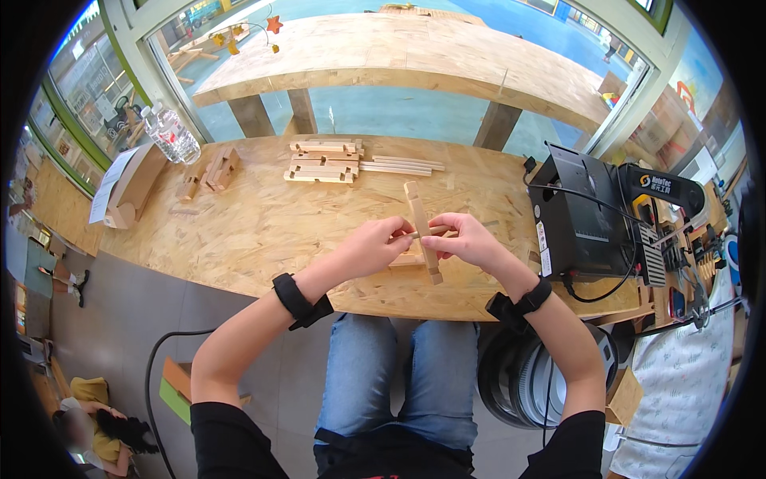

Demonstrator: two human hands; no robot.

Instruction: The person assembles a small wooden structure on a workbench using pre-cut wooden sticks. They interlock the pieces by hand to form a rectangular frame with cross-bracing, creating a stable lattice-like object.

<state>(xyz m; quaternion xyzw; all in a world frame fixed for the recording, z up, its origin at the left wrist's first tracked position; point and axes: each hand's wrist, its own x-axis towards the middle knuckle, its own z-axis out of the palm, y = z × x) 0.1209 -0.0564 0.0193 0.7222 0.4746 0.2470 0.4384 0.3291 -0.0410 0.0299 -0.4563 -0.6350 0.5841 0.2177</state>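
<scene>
Over the front part of the table, both hands meet at a notched wooden bar that stands nearly upright in the picture, its far end tilted slightly left. My left hand is closed in a pinch at the bar's left side, on what looks like the end of a thin wooden stick crossing the bar. From the other side my right hand grips the bar, thumb and fingers against it, with the stick along its fingers. Another light wooden piece lies on the table below the hands, partly covered.
Notched wooden pieces and thin strips lie at the table's back middle. Wooden blocks, plastic bottles and a paper-topped box stand left. A black machine with cables occupies the right end; a round vacuum is below.
</scene>
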